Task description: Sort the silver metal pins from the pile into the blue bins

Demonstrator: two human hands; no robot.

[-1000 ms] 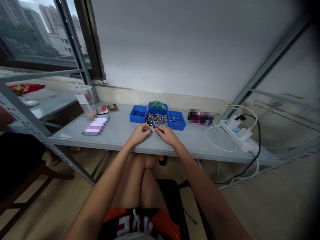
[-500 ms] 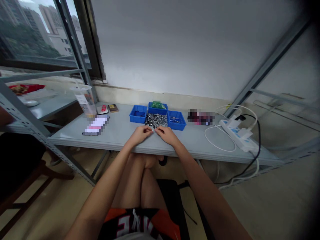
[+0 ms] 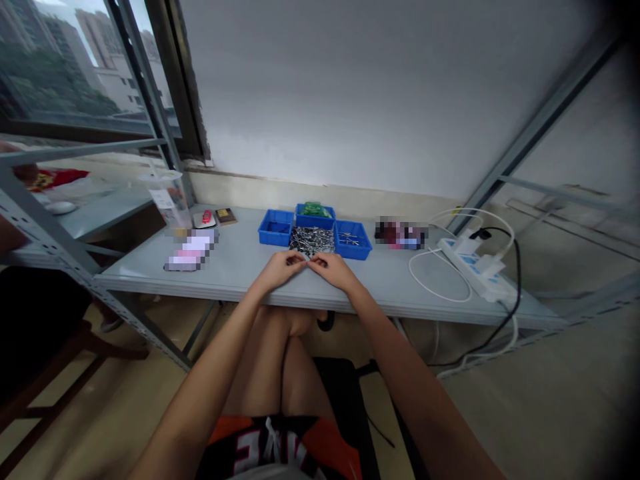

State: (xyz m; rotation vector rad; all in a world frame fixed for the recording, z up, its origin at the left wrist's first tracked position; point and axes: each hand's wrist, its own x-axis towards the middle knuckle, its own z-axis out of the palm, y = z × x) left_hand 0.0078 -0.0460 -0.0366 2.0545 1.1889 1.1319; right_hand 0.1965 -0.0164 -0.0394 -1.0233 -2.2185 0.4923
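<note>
My left hand (image 3: 285, 267) and my right hand (image 3: 331, 269) meet fingertip to fingertip over the front of the table, both pinched closed. Whatever lies between the fingers is too small to make out. Just beyond them is a heap of small, thin metal pieces (image 3: 313, 240), silver and dark. Around the heap stand three blue bins: the left one (image 3: 275, 237) holds a few dark things, the back one (image 3: 300, 221) has green packets (image 3: 314, 209) in it, and the right one (image 3: 356, 251) holds some thin silver pieces (image 3: 350, 237).
On the left of the table (image 3: 240, 267) are a plastic cup (image 3: 173, 203), a blurred phone (image 3: 193, 251), a small dish (image 3: 204, 221) and a dark box (image 3: 226, 215). A power strip (image 3: 473, 270) with cables lies at right. Another person's arm shows at far left.
My hands have come slightly closer together, so the fingertips now touch. At far left, another person's hand has come into view near the red packet.
</note>
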